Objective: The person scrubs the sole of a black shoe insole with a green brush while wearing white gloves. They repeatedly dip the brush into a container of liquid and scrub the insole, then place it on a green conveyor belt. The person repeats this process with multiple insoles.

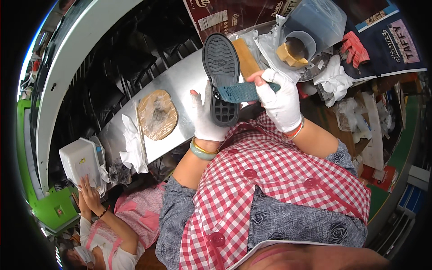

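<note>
A dark grey shoe sole (221, 58) stands upright in front of me, its wavy tread and gridded heel showing. My left hand (208, 116), in a white glove with a bare fingertip, grips it from behind and the left; most of its fingers are hidden. A flat teal strip with a dotted texture (243, 93) crosses the sole just above the heel. My right hand (280, 96), also white-gloved, pinches the strip's right end between thumb and fingers. Where the strip's left end meets the sole there is a small dark, shiny patch; I cannot tell what it is.
A metal worktop (180, 76) carries a round film-wrapped disc (157, 114) and white cloth (131, 146). At the back right stand a cup with a yellow sponge-like block (292, 56), a clear container (317, 22) and red gloves (354, 48). A co-worker's hands (90, 195) touch a white box (81, 159) at left.
</note>
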`<action>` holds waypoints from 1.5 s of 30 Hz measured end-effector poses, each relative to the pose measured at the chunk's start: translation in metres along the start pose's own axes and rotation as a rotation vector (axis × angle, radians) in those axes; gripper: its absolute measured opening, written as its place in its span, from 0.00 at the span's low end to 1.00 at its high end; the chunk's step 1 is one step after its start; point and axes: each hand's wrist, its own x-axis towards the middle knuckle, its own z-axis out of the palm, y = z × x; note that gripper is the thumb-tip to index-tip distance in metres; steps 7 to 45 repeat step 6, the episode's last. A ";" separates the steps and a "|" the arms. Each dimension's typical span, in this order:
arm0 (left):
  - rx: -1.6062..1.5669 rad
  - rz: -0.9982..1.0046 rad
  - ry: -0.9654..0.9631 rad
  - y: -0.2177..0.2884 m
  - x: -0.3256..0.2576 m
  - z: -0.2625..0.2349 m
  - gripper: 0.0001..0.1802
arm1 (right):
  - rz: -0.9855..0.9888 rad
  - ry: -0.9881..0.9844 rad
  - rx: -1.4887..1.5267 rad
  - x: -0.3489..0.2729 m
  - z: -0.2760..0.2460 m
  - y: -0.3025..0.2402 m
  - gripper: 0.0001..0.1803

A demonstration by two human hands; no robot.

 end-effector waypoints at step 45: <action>-0.035 -0.007 0.013 0.006 0.003 0.011 0.41 | -0.086 -0.097 0.051 -0.010 -0.002 0.011 0.08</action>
